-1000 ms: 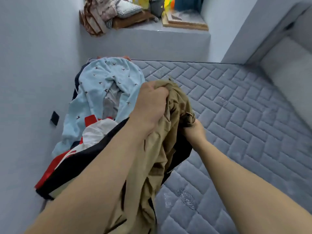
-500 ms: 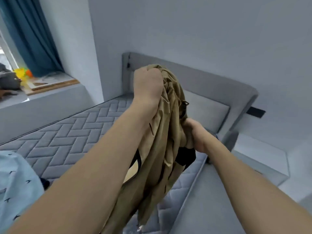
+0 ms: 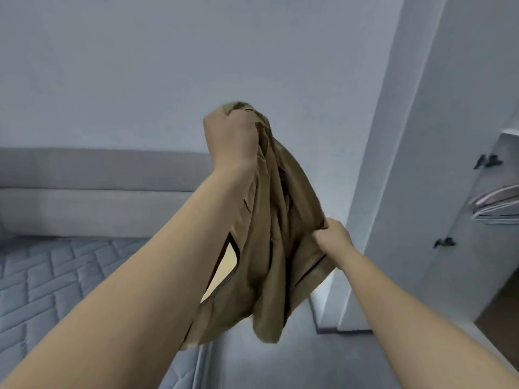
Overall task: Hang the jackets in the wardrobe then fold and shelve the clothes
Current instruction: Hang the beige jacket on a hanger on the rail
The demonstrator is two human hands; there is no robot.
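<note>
Grey walls fill the far view, with the bed (image 3: 50,276) low on the left and the open wardrobe (image 3: 477,234) on the right, hangers (image 3: 494,206) inside. Between them hangs the jacket (image 3: 280,248), bunched: left hand (image 3: 230,138) fists its top, right hand (image 3: 334,237) pinches an edge. Best shake it open and find the collar before taking a hanger
</note>
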